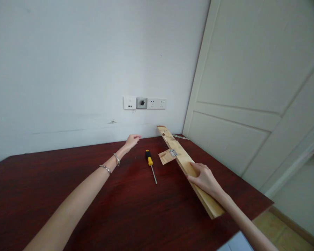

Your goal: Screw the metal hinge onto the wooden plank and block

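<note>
- The right hand (205, 177) is gripping the near part of a long wooden plank (183, 158), its thumb pressing at the left edge and its fingers lying across the top.
- The plank is lying on the right side of the dark red table (115, 209), running from near right to the far edge by the wall (68, 69).
- The left hand (132, 141) is hovering at the far side, left of the plank and well apart from it; its fingers are bunching close together, and whether they are pinching anything small I cannot tell.
- A metal hinge (173, 152) is bridging the plank's left edge and a small wooden piece (165, 157), which is sticking out to the left.
- As for progress, the hinge appears to be sitting in place over both pieces; how many screws are holding it, and whether any are missing, is too small to tell, so what is left is staying uncertain.
- The yellow-and-black screwdriver (149, 161) is lying untouched between the hands, its tip pointing nearer, so no screw is being turned now.
</note>
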A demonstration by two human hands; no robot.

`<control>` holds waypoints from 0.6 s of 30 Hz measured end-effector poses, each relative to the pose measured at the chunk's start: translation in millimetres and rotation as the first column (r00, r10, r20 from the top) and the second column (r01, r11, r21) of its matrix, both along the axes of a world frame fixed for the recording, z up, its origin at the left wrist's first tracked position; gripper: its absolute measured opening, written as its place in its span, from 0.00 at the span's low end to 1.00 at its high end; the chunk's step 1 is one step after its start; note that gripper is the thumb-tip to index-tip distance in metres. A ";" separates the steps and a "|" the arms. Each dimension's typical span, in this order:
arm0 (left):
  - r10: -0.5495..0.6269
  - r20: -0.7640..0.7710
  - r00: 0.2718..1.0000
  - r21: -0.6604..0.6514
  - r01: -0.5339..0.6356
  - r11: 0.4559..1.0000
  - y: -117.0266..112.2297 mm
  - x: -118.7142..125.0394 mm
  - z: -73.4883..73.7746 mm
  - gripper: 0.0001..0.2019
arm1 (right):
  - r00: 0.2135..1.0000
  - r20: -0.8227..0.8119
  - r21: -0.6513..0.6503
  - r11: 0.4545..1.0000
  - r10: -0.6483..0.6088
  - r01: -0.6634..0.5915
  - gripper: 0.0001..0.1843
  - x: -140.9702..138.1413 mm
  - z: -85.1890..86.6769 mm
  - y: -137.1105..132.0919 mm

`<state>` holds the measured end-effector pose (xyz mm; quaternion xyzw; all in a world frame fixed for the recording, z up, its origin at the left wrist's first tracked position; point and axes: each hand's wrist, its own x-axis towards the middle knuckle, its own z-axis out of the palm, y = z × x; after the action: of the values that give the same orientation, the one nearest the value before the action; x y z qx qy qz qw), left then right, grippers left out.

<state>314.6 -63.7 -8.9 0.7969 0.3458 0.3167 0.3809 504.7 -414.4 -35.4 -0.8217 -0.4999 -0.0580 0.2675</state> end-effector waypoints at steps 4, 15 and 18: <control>0.135 0.023 0.991 -0.029 -0.134 0.991 8.5 -1.8 -27.1 0.17 | 1.000 0.001 -0.038 0.999 -0.009 0.009 0.31 16.4 -14.8 -3.3; 0.293 0.037 0.955 0.004 -0.293 0.956 22.1 -10.8 -64.9 0.18 | 1.000 -0.011 -0.028 1.000 -0.001 0.001 0.29 26.9 -33.5 5.4; 0.320 0.060 0.946 0.011 -0.321 0.947 22.4 -9.6 -71.4 0.19 | 1.000 -0.002 -0.057 0.998 0.007 -0.007 0.30 31.7 -35.1 8.8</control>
<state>305.0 -41.3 -80.2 0.7245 0.4565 0.4005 0.3259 536.3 -405.7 -70.4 -0.8273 -0.5041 -0.0419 0.2444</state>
